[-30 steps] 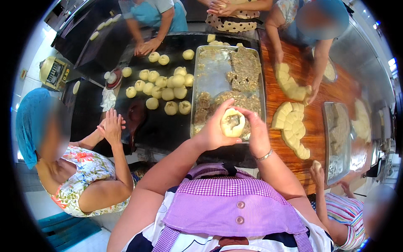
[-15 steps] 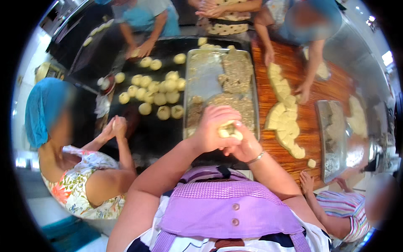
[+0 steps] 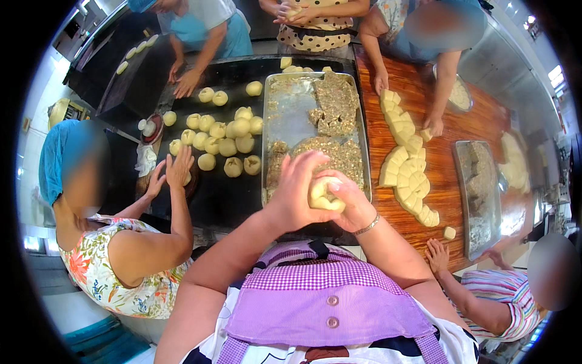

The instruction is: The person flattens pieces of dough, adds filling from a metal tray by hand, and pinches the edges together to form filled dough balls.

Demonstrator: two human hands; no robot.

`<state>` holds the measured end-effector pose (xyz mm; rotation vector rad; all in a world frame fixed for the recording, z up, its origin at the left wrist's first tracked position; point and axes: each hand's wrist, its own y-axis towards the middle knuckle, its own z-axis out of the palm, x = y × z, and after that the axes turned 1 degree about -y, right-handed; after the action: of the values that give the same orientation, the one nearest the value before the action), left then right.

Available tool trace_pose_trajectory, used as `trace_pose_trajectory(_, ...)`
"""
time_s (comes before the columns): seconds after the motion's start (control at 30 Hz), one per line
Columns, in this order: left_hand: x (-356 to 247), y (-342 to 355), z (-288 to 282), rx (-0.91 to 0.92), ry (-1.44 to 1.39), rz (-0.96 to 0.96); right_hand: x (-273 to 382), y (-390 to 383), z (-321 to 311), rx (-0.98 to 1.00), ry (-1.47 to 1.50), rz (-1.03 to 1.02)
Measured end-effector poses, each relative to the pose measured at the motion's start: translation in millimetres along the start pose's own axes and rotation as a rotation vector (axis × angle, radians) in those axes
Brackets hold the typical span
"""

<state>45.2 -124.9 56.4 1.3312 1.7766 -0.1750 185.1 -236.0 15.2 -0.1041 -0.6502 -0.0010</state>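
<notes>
Between my two hands, over the near end of the large metal tray (image 3: 265, 127), is a pale yellow piece of dough (image 3: 322, 193) with a folded opening on one side. My right hand (image 3: 354, 205) is wrapped round it, its thumb pressed at the opening. My left hand (image 3: 294, 188) cups the other side, fingers raised and curved, thumb along the dough's lower edge. Any filling inside the dough is hidden from view. In the tray lies a crumbly brown, grainy filling (image 3: 336, 106), in slabs at the right and near end.
Several round dough balls (image 3: 227, 147) sit on the black worktop left of the tray. Cut dough pieces (image 3: 403, 170) lie on the wooden board (image 3: 451, 121) at right, beside a second tray (image 3: 479, 200). Co-workers stand around: one at left (image 3: 121, 261), one at right (image 3: 497, 303), several across.
My left fingers have lifted and opened away from the dough, showing more of it. The left co-worker's hands have parted and moved toward the worktop. The co-worker's hands at far left have shifted.
</notes>
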Motion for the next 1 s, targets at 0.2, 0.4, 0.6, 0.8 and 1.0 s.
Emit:
trace_pose_trajectory(0.2,-3,-14,9,0.042,0.013,0.189,-20,-10,19,-0.067,-0.196,-0.111)
trace_pose_trajectory(0.4,-5,-28,10,0.012,0.168,0.203,-23,-12,25,-0.205,0.142,0.111)
trace_pose_trajectory(0.6,-16,-57,26,-0.211,0.041,0.156,-64,-19,17,-0.184,-0.264,-0.142)
trace_pose_trajectory(0.8,-13,-58,14,-0.128,-0.111,0.482,-39,-29,38,-0.11,0.062,0.142)
trace_pose_trajectory(1.0,-2,-62,18,-0.202,0.121,0.042,-48,5,33,-0.332,-0.068,0.075)
